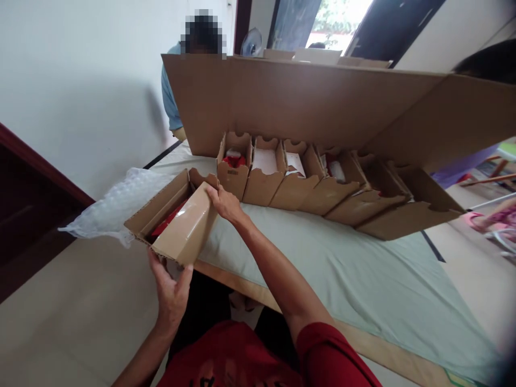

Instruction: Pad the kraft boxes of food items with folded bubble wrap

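Note:
A long, narrow cardboard box (189, 223) is tilted at the table's near left edge, with clear tape shining along one side. Red material (171, 217) shows in its open side; what it is cannot be made out. My left hand (170, 290) grips the near end, thumb at the corner and fingers partly hidden under the box. At the far end, my right hand (226, 204) holds the box's right corner. Just beyond stands a row of similar open boxes (262, 185), several with red or white things inside.
Bubble wrap (121, 201) hangs over the table's left end. A tall cardboard panel (298, 102) rises behind the row. Pale green cloth (322, 258) covers the table. Across from me is a person in a blue sleeve (171, 94).

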`<state>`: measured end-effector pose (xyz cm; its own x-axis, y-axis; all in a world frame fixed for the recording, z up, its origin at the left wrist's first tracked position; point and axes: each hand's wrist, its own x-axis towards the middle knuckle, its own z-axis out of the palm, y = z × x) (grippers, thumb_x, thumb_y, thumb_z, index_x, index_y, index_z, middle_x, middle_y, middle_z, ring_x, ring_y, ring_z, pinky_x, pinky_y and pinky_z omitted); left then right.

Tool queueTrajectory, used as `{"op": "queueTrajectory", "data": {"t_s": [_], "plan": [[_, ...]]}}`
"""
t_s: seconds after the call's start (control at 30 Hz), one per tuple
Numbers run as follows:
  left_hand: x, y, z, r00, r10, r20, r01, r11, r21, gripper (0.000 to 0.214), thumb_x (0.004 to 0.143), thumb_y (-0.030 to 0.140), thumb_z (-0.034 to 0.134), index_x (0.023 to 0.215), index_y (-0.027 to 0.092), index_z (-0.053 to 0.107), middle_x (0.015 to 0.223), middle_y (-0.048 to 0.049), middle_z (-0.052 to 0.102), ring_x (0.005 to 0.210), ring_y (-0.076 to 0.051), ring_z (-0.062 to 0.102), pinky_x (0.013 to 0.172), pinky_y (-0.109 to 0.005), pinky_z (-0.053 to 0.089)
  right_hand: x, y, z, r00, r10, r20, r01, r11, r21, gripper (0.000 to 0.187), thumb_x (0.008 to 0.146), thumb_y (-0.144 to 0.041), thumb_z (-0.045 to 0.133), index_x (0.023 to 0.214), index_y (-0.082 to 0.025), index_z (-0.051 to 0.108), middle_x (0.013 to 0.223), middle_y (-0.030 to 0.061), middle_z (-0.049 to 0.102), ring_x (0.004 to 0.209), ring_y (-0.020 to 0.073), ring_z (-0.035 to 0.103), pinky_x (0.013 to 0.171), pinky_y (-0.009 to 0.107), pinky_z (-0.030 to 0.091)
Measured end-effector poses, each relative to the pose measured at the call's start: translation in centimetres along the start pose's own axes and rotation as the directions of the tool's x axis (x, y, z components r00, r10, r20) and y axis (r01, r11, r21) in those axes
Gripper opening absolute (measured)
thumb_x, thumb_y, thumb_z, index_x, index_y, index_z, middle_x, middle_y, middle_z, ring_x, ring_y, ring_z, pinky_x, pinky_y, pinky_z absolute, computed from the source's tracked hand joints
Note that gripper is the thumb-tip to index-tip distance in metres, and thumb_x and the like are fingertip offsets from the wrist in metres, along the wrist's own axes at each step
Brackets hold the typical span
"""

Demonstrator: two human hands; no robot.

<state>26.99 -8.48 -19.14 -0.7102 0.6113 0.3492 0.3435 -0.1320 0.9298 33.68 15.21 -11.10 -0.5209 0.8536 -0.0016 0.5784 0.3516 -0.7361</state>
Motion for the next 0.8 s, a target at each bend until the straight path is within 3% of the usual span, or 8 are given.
{"op": "queueTrajectory", "data": {"t_s": [0.07, 0.13, 0.27, 0.37, 0.57, 0.67, 0.8], "plan": [[-0.1, -0.6, 0.6, 0.999, 0.032, -0.025, -0.030, 0.998, 0.051, 0.097, 0.085, 0.038, 0.075, 0.163, 0.020, 0.020, 0.169, -0.0184, 0.021, 0.153, -0.033, 0.032, 0.126, -0.047, 0.028, 0.6, -1.3, 0.1, 0.997, 0.053, -0.048, -0.057, 0.995, -0.085, 0.066, 0.103, -0.064, 0.033, 0.135, -0.011, 0.058, 0.125, 0.0228, 0.071, 0.124, 0.0390, 0.064, 0.107, 0.056, 0.044], [0.2, -1.5, 1.4, 0.996, 0.068, -0.050, -0.063, 0.993, 0.095, 0.098, 0.087, 0.039, 0.074, 0.164, 0.022, 0.016, 0.171, -0.0180, 0.015, 0.154, -0.033, 0.028, 0.125, -0.048, 0.031, 0.9, -2.1, 0.4, 0.995, 0.026, -0.092, -0.033, 0.997, -0.074, 0.063, 0.104, -0.060, 0.036, 0.135, -0.009, 0.056, 0.126, 0.0243, 0.070, 0.124, 0.0383, 0.064, 0.106, 0.054, 0.045], [2.3, -3.4, 3.2, 0.987, 0.138, -0.084, -0.122, 0.978, 0.172, 0.095, 0.088, 0.043, 0.073, 0.164, 0.023, 0.019, 0.170, -0.0201, 0.014, 0.156, -0.036, 0.024, 0.118, -0.052, 0.040, 0.6, -1.4, 1.7, 0.979, -0.157, -0.132, 0.174, 0.977, 0.127, 0.051, 0.106, -0.051, 0.039, 0.135, -0.013, 0.057, 0.130, 0.0173, 0.069, 0.122, 0.0278, 0.065, 0.107, 0.043, 0.046], [5.1, -4.5, 4.6, 0.982, 0.160, -0.101, -0.134, 0.966, 0.222, 0.097, 0.086, 0.044, 0.073, 0.163, 0.022, 0.019, 0.170, -0.0221, 0.014, 0.157, -0.038, 0.020, 0.119, -0.055, 0.037, -0.3, 1.1, 3.3, 0.960, -0.231, -0.159, 0.265, 0.934, 0.242, 0.051, 0.105, -0.051, 0.039, 0.137, -0.016, 0.058, 0.137, 0.0154, 0.065, 0.123, 0.0235, 0.064, 0.107, 0.039, 0.047], [9.5, -5.2, 8.1, 0.986, 0.154, -0.065, -0.136, 0.966, 0.219, 0.100, 0.085, 0.035, 0.072, 0.164, 0.023, 0.013, 0.172, -0.0190, 0.006, 0.160, -0.036, 0.008, 0.128, -0.058, 0.016, -2.4, 9.0, 6.6, 0.973, -0.162, -0.167, 0.203, 0.941, 0.271, 0.057, 0.102, -0.057, 0.041, 0.138, -0.017, 0.060, 0.140, 0.0172, 0.063, 0.128, 0.0267, 0.061, 0.110, 0.045, 0.048], [10.0, -5.3, 10.3, 0.990, 0.134, -0.050, -0.122, 0.973, 0.195, 0.100, 0.085, 0.031, 0.071, 0.164, 0.026, 0.010, 0.173, -0.0175, 0.003, 0.160, -0.035, 0.006, 0.127, -0.059, 0.018, -3.1, 11.6, 7.9, 0.957, -0.235, -0.172, 0.270, 0.936, 0.225, 0.056, 0.102, -0.057, 0.043, 0.140, -0.019, 0.059, 0.147, 0.0175, 0.058, 0.138, 0.0271, 0.053, 0.118, 0.048, 0.040], [10.6, -5.4, 12.9, 0.993, 0.114, -0.029, -0.107, 0.980, 0.169, 0.100, 0.085, 0.027, 0.070, 0.164, 0.029, 0.009, 0.173, -0.0170, 0.000, 0.160, -0.036, 0.007, 0.125, -0.060, 0.025, -3.5, 12.7, 8.7, 0.918, -0.360, -0.166, 0.384, 0.912, 0.147, 0.054, 0.103, -0.052, 0.044, 0.143, -0.019, 0.056, 0.149, 0.0174, 0.056, 0.139, 0.0272, 0.052, 0.119, 0.050, 0.038]]}}
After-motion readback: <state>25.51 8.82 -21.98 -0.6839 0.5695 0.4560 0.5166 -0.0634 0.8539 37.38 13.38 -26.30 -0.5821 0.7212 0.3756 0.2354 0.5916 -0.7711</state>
